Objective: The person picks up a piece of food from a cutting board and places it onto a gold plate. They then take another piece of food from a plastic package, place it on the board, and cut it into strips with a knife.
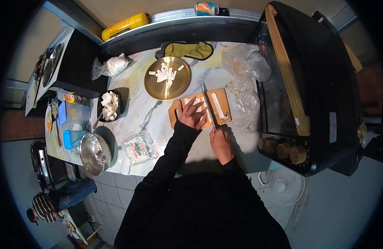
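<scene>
My left hand [193,115] lies with its fingers spread over white strips on a wooden cutting board [225,101]. In my right hand [221,145] is the handle of a knife [210,104], whose long dark blade reaches across the board, just right of my left fingers. One separate white strip [217,106] lies on the board to the right of the blade. Beyond the board, a round gold-coloured plate [155,88] carries a pile of small white cut pieces [166,75]. My left hand partly hides the strips under it.
A black oven [320,91] borders the right side, near crumpled clear plastic bags [246,62]. To the left are a black bowl [117,111] of white pieces, a metal bowl [91,143] and a printed plastic packet [137,148]. Another person [46,207] is at lower left.
</scene>
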